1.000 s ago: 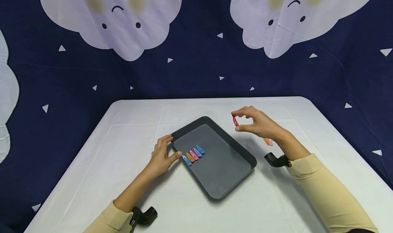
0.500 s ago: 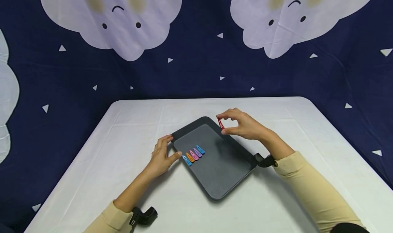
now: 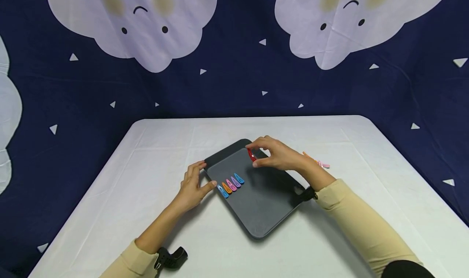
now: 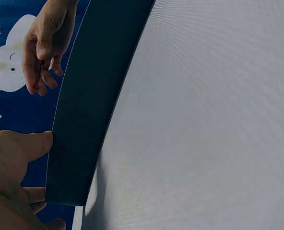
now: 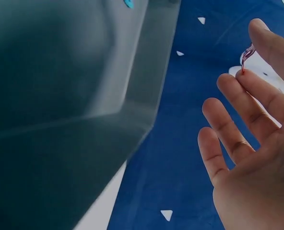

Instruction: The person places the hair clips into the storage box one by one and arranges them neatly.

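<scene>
Between thumb and index finger, the right hand (image 3: 279, 154) pinches a red hair clip (image 3: 251, 155) above the upper right part of a dark grey tray (image 3: 260, 213). In the right wrist view the clip (image 5: 247, 55) spans the fingertips of the right hand (image 5: 257, 129), the other fingers spread apart. The left hand (image 3: 192, 188) touches the tray's left corner with thumb and fingertips; in the left wrist view that hand (image 4: 12, 167) meets the tray wall (image 4: 91, 115). Inside the tray, near its left edge, several clips lie in a row: blue (image 3: 222, 191), orange (image 3: 227, 188), pink (image 3: 231, 184), purple (image 3: 235, 182) and blue (image 3: 239, 178).
On the white table (image 3: 146, 180), behind the right forearm, lie an orange clip (image 3: 308, 156) and a pink clip (image 3: 324, 165), partly hidden. A dark blue cloth (image 3: 242, 95) with clouds and triangles hangs beyond the table's far edge.
The right hand has moved left with the red clip, from beside the tray to over it. Loose clips on the table at the right show more clearly. The left hand and tray have stayed put.
</scene>
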{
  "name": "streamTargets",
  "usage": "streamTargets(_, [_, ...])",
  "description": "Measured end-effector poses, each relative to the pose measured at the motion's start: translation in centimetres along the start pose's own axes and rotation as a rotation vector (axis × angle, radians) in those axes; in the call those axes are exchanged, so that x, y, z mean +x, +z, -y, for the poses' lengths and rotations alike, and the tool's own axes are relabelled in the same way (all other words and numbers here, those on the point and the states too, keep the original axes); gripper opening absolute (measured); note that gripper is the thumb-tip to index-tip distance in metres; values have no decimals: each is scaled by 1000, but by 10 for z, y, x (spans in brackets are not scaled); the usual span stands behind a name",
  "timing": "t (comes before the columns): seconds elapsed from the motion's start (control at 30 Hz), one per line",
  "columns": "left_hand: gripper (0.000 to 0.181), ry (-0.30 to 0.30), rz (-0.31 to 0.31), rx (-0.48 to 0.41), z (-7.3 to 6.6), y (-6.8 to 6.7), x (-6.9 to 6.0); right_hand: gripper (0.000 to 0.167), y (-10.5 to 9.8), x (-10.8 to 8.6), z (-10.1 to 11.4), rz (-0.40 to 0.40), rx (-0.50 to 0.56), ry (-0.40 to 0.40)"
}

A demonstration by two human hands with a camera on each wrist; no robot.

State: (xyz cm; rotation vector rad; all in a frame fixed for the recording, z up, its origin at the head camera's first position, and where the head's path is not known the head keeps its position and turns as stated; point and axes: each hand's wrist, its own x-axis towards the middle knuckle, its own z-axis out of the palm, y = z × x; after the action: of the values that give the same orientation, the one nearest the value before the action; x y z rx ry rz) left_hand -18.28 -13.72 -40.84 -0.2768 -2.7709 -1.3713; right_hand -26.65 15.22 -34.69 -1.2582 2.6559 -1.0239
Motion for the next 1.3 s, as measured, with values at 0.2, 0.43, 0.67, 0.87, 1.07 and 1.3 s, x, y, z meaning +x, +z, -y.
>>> streamTargets(0.2, [70, 0, 2, -1, -1, 0, -1, 53, 12, 7, -5, 58, -22, 1])
streamTargets(0.43, [70, 11, -6, -1, 0, 0, 0, 53, 24, 10, -10, 137, -107, 34])
streamTargets(0.67, [70, 19, -4, -11, 0, 0, 0, 54, 35, 12, -14, 216, -148, 59])
streamTargets(0.87, [70, 25, -7, -6, -1, 0, 0, 55, 40, 13, -14, 260, -214, 74])
streamTargets(1.07, [69, 22, -6, 0, -1, -1, -1, 55, 43, 15, -16, 291, -236, 41])
streamTargets(1.3, [70, 26, -5, -2, 0, -1, -1, 55, 45, 17, -18, 308, -230, 27])
